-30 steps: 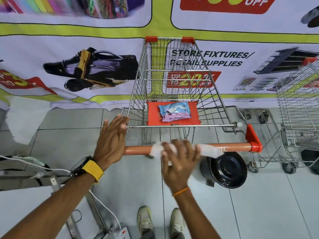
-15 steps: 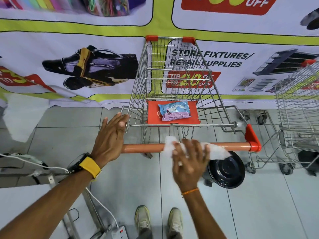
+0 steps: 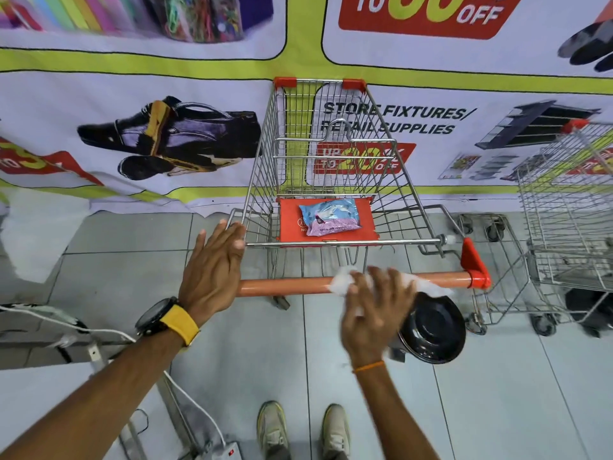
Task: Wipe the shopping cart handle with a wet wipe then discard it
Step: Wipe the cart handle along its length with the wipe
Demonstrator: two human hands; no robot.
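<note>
Orange cart handle [image 3: 285, 286] carries a white wet wipe [image 3: 341, 283] pressed under the open-fingered right hand [image 3: 374, 313]. The left hand [image 3: 212, 273] lies flat and open on the handle's left end.

Bright, even indoor light, soft faint shadows on the floor tiles [image 3: 252, 353], wide-angle bending at the edges, motion blur on the right hand [image 3: 374, 313], banner [image 3: 166, 24] top smeared

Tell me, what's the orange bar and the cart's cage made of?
The handle looks like smooth orange plastic, maybe a coating over a tube: even colour, soft sheen. The basket looks like bare shiny metal wire: thin silvery rods crossed in a grid. The wipe under the right hand looks like thin white cloth.
</note>
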